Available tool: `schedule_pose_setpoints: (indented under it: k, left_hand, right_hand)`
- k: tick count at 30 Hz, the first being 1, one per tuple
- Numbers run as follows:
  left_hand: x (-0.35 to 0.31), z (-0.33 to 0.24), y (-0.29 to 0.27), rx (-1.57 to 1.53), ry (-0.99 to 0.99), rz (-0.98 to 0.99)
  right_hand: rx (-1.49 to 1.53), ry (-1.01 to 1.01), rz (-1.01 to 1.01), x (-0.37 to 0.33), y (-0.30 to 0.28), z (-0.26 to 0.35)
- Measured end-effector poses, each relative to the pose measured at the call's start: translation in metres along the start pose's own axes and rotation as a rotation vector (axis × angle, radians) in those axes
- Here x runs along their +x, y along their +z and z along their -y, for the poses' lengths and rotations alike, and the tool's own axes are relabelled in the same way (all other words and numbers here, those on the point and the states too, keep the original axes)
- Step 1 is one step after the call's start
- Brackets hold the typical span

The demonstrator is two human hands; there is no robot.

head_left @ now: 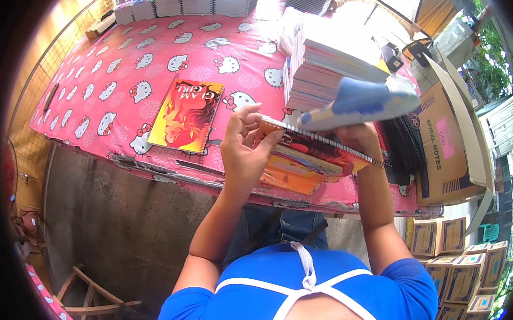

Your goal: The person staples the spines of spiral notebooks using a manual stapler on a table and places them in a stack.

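I see left grip point(250, 146) pinching notebook point(331, 149); right grip point(359, 136), can't tell. Slack pinch could drop it onto bench point(198, 59) below.

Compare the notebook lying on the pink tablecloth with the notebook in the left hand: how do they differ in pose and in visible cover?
The lying notebook rests flat on the pink tablecloth; the held notebook is tilted in the left hand. The lying notebook shows its whole cover; the held notebook is turned steeply, so only part of its cover shows. Both show red and yellow on their covers.
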State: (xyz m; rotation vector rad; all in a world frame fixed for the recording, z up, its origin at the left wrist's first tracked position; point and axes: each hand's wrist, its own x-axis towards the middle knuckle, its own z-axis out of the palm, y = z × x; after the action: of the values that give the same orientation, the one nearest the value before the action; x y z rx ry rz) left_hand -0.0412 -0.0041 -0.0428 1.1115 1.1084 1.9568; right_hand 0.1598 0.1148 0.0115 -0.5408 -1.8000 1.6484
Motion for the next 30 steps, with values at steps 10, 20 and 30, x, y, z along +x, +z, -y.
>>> schedule_pose_setpoints:
  k: [10, 20, 30]
  left_hand:
    - [-0.003, -0.001, -0.009, -0.091, -0.114, -0.019]
    - [0.032, -0.074, -0.011, 0.215, 0.724, 0.198]
    - [-0.045, -0.048, 0.02, 0.538, 0.414, 0.426]
  right_hand:
    - [-0.553, 0.045, -0.113, 0.009, 0.009, -0.019]
    - [-1.237, 0.175, -0.461, -0.153, -0.026, -0.059]
    - [-1.264, 0.497, -0.625, -0.213, -0.012, -0.054]
